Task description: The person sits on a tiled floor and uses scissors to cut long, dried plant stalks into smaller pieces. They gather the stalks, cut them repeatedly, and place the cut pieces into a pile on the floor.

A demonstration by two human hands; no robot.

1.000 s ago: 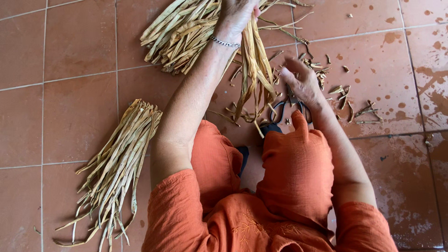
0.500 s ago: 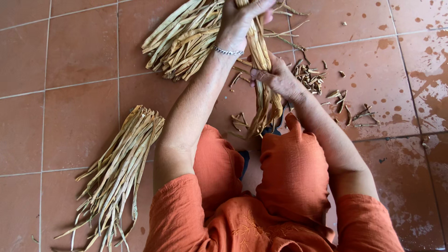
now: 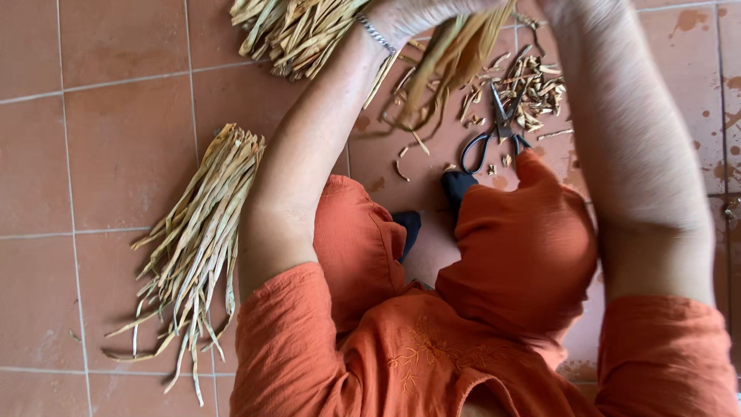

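My left hand (image 3: 421, 14), with a thin metal bracelet on its wrist, is at the top edge and grips a bunch of dried tan leaf strips (image 3: 455, 62). The strips hang down, blurred, above the tile floor. My right forearm (image 3: 617, 147) rises along the right side. Its hand passes out of the frame at the top, so what it holds is hidden. Black-handled scissors (image 3: 494, 131) lie on the floor between my arms, just beyond my orange-clad knees.
A long bundle of dried strips (image 3: 201, 239) lies on the terracotta tiles (image 3: 93, 154) to my left. A bigger heap of strips (image 3: 297, 31) lies at the top. Short cut scraps (image 3: 532, 85) are scattered around the scissors.
Both hands have risen toward the top of the view with the bunch of strips. My right hand has left the frame. The scissors on the floor now show.
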